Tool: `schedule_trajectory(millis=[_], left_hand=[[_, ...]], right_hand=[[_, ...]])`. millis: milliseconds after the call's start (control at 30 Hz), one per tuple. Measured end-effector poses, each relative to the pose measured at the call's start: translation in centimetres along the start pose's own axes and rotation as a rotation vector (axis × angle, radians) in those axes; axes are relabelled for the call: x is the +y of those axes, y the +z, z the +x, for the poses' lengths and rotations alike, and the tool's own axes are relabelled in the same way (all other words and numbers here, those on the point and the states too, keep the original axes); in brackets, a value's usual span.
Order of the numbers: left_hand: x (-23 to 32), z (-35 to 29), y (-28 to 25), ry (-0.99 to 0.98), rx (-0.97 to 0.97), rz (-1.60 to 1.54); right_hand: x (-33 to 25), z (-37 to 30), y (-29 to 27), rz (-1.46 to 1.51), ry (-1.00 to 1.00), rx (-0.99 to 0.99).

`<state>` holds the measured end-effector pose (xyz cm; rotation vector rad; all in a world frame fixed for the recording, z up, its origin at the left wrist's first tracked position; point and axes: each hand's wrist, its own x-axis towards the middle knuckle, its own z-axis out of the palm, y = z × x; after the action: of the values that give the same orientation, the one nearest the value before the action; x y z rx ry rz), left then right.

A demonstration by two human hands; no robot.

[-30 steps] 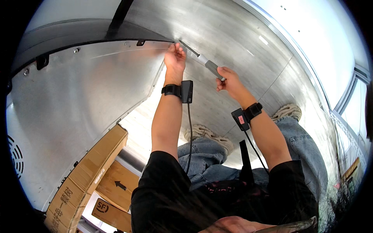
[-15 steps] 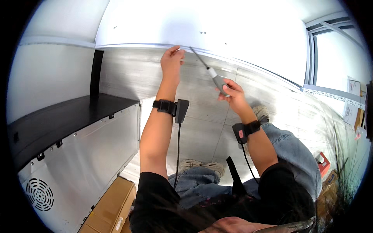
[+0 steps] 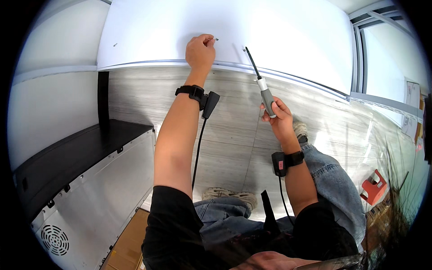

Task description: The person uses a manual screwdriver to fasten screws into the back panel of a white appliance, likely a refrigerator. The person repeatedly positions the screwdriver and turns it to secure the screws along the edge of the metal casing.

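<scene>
My left hand (image 3: 200, 50) is raised against a white panel (image 3: 288, 36), its fingertips pinching a small screw (image 3: 216, 39) at the panel's face. My right hand (image 3: 278, 114) grips the grey handle of a screwdriver (image 3: 262, 85); its dark shaft points up and to the left, and the tip sits at the white panel, a short way right of the screw. Both wrists wear black bands with small black devices and hanging cables.
A metal appliance casing with a black top (image 3: 76, 153) and a round vent (image 3: 55, 239) stands at the left. A cardboard box (image 3: 128, 245) lies below it. Pale wood-look floor (image 3: 234, 139), my jeans and shoes (image 3: 227, 195), and a red object (image 3: 372, 185) at right.
The view has swung from the metal casing to the white panel. My left hand now pinches a screw on the panel, and the screwdriver has tilted more upright beside it.
</scene>
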<state>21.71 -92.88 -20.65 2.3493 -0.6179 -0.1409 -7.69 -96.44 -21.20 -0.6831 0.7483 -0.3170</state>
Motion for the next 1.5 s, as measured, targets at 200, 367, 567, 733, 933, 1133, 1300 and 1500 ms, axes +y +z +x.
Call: schedule_trajectory(millis=[200, 367, 567, 733, 933, 1133, 1300, 1500], left_hand=[[-0.3, -0.6, -1.1, -0.092, -0.016, -0.273], [-5.1, -5.0, -4.1, -0.506, -0.102, -1.278], [-11.2, -11.5, -9.6, -0.713, -0.014, -1.815], [-12.8, -14.8, -14.9, -0.757, 0.260, -1.860], [-15.5, -18.8, -18.8, -0.659, 0.449, -1.900], [-16.6, -23.6, -19.6, -0.704, 0.620, -1.812], [-17.8, -28.0, -18.3, -0.850, 0.755, -1.754], [-18.5, -33.6, -15.6, -1.080, 0.914, -1.743]], right_hand=[[0.6, 0.4, 1.1, -0.107, -0.007, -0.043], [2.4, 0.7, 3.7, -0.304, 0.018, -0.114], [4.8, 1.3, 7.8, -0.435, 0.057, -0.279], [6.1, 1.5, 11.8, -0.539, 0.068, -0.400], [7.2, 1.4, 16.0, -0.702, 0.048, -0.535], [8.3, 0.5, 16.8, -0.838, 0.065, -0.675], [9.3, 0.3, 17.2, -1.065, -0.085, -0.783], [10.2, -1.6, 18.6, -1.296, -0.207, -0.917]])
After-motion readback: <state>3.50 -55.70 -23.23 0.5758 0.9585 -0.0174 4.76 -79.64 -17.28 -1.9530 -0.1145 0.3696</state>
